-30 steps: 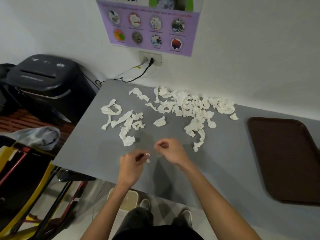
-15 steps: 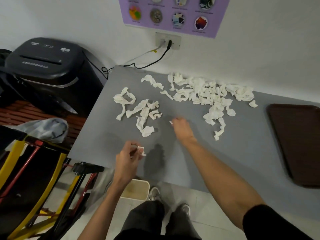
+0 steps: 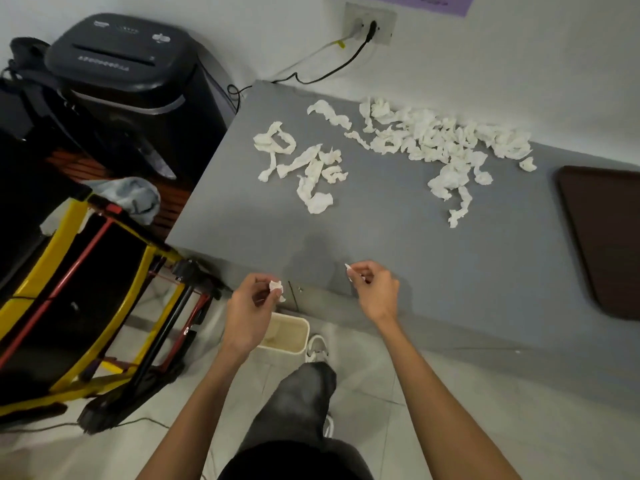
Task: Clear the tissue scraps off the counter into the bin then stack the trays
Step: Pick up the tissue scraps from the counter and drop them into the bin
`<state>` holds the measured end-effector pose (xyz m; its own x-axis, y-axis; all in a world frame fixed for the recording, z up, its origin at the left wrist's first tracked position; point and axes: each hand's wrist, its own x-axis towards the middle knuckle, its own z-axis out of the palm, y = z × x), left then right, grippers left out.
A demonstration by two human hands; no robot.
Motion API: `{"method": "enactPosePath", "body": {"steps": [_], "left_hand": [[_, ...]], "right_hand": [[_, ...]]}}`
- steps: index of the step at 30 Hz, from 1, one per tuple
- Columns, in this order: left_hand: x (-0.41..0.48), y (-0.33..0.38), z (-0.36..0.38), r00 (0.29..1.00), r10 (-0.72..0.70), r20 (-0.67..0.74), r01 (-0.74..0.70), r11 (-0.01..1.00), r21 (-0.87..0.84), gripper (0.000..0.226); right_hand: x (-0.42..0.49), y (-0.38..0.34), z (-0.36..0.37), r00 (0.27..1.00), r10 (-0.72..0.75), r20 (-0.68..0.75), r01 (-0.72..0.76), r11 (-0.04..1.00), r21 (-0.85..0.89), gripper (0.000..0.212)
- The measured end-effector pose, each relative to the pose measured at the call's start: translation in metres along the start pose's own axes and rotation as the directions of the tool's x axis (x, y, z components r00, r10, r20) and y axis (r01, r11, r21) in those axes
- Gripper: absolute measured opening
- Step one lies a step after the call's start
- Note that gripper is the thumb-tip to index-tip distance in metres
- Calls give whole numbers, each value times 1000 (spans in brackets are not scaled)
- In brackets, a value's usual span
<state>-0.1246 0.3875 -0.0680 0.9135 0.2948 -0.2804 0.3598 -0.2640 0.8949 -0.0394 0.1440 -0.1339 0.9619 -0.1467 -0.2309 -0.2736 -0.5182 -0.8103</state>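
Scraps in both hands, neither yet dropped. Left hand [image 3: 251, 306] with thumb and fingers curled round a crumpled white wad [image 3: 276, 287], hovering by the mouth of the cream bin [image 3: 289, 332] on the floor, close under the near edge of the desk [image 3: 398, 237]. Right hand [image 3: 375, 289] with fingers pinching a thin sliver [image 3: 347, 267], over the desk edge rather than over the bin.

Likely trouble: a light sliver let go from there, fluttering onto the desk or the tiles instead of in (small bin mouth, partly hidden by the left wrist). Also possible: tissue clinging to the fingertips on release. Plenty left to clear, too. A loose cluster of strips [image 3: 304, 164] near the left end, a denser drift [image 3: 440, 140] along the wall, and a careless sweep liable to push bits off the open left edge.

Matte grey desk top against a white wall. Dark brown tray [image 3: 606, 237] at the right, cut by the frame, well apart from the tissue. Black paper shredder [image 3: 121, 64] beside the left end, black cable running from a wall socket [image 3: 370, 20], folded yellow-and-red frame [image 3: 69, 271] with a grey cloth [image 3: 133, 195] draped on it, pale floor tiles below.
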Motion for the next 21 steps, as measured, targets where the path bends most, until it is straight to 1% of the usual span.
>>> {"method": "enactPosePath", "body": {"steps": [2,4,5,7,11,14,16,19,21], "left_hand": [[-22,-27,-10,1000,-8,-2,8,1000,-20,21],[-43,-53,-20,999,-44,-14,44,999,-16,22],[-51,-67,-24,997,-73,-21,73,997,-17,21],[-66,-95,-32,995,-100,-29,100,995,-5,14],[-75,-155,-47,988,-151,-26,152,988,26,2],[-66,-196,-51,979,-203,-19,203,978,42,5],[-55,-223,-53,975,-222,18,221,973,63,4],[-30,-270,-55,975,-215,50,208,971,115,8],[-13,-302,-55,976,-207,71,192,965,179,15]], "right_hand": [[-41,8,15,1000,-2,15,0,993,121,4],[-80,13,30,999,21,35,-29,963,268,6],[-98,16,39,998,32,50,-46,946,319,7],[-129,25,57,996,46,75,-71,928,367,8],[-166,56,103,985,125,121,-157,936,315,9],[-176,86,142,972,187,142,-220,937,271,9],[-175,109,170,963,216,163,-251,938,239,11],[-167,142,212,960,216,178,-247,952,179,15],[-158,160,238,950,257,179,-284,948,147,22]]}}
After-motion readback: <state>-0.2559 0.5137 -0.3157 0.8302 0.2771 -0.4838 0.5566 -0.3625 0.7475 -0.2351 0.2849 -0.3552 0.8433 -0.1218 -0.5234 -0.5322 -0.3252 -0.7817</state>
